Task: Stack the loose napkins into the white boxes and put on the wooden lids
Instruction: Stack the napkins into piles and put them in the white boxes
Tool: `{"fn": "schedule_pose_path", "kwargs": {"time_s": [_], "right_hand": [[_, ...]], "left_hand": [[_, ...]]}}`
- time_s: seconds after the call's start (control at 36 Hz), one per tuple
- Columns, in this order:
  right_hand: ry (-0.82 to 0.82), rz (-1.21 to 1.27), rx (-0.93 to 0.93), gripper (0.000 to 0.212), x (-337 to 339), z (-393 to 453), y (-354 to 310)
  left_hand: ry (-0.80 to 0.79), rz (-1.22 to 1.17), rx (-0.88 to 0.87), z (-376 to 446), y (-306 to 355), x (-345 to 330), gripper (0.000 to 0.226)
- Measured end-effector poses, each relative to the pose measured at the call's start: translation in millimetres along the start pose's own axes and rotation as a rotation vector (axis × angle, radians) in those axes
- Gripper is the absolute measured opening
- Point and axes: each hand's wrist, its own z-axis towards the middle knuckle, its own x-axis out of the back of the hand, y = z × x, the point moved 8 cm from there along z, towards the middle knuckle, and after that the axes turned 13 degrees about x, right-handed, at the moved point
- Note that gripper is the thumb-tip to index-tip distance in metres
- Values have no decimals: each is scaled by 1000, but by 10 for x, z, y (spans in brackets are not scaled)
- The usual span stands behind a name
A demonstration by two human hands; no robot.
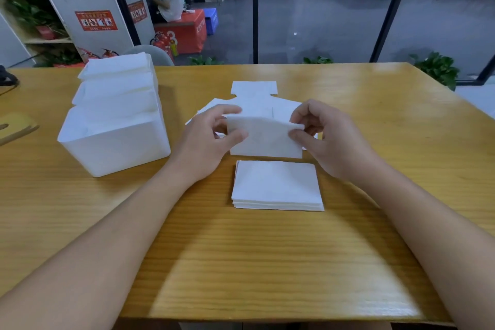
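We are pinching a folded napkin (265, 139) between our left hand (206, 142) and right hand (329, 139) above the neat stack (277, 186) at the wooden table's (267, 262) middle, white boxes (115, 126) standing toward its left edge.

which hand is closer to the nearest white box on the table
Left. The left hand pinches the napkin just right of the nearest white box; the right hand pinches the napkin's far side, farther from the box.

Bare wooden table (267, 262) spans the lower frame and right side — open passage. White boxes (115, 139) block the left; a napkin stack (277, 186) and loose napkins (254, 88) occupy the centre.
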Motion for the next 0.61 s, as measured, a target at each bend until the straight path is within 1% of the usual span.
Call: {"fn": "schedule_pose_path", "kwargs": {"time_s": [0.06,0.08,0.11,0.22,0.31,0.36,0.42,0.47,0.53,0.58,0.61], "right_hand": [[-8,24,-3,20,5,-13,-19],[2,44,0,23,13,-13,-37],[19,75,1,25,28,-12,-58],[114,159,-8,26,163,5,-115],[94,238,-68,27,211,4,-124],[47,276,-125,27,202,-15,-123],[-21,264,-179,25,189,-44,-101],[-131,264,-246,25,144,-92,-63],[-277,247,-300,26,71,-156,-30],[-396,196,-325,27,11,-205,-12],[-428,180,-332,28,-8,-219,-7]], "left_hand": [[25,9,-49,-23,56,11,15],[25,1,-74,-41,90,11,6],[23,-15,-96,-64,128,13,3],[14,-120,-146,-107,203,34,12],[-12,-160,-156,-104,235,52,15],[-76,-158,-145,-95,239,46,17],[-146,-150,-104,-97,223,23,19],[-208,-131,-34,-93,164,-8,13],[-295,-85,40,-107,103,-64,4],[-395,-11,77,-145,72,-135,14],[-434,24,86,-171,72,-165,18]]}}
